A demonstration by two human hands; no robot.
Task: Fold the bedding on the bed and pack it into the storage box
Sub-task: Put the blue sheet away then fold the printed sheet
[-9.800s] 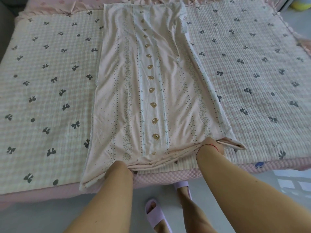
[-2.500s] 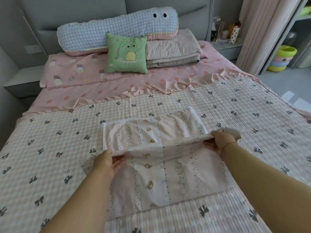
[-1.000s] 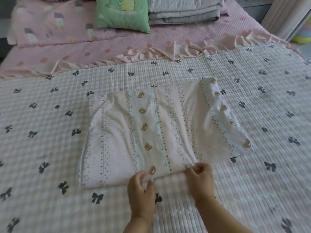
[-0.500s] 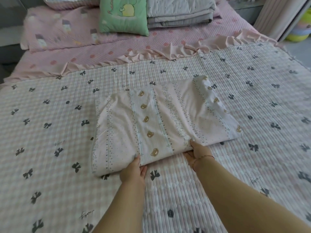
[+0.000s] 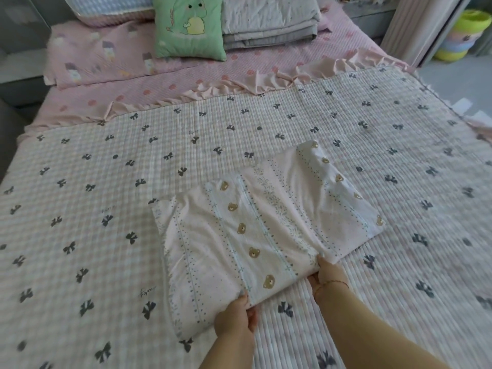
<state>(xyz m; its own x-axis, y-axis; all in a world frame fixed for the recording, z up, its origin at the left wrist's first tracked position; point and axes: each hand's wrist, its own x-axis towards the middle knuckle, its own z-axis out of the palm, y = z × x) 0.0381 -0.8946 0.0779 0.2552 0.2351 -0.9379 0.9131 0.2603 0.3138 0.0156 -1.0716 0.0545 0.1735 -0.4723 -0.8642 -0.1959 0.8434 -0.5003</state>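
Both hands grip the near edge of the folded bear-print sheet (image 5: 266,235): the left hand (image 5: 235,319) pinches it between thumb and fingers near the middle of that edge, and the right hand (image 5: 328,271) has its fingers tucked under the fabric further right. That pink striped sheet lies as a flat rectangle on the bow-patterned quilted cover (image 5: 106,182), toward the foot of the bed. Beyond it, a green dinosaur cushion (image 5: 187,26) leans beside a stack of folded grey blankets (image 5: 269,21).
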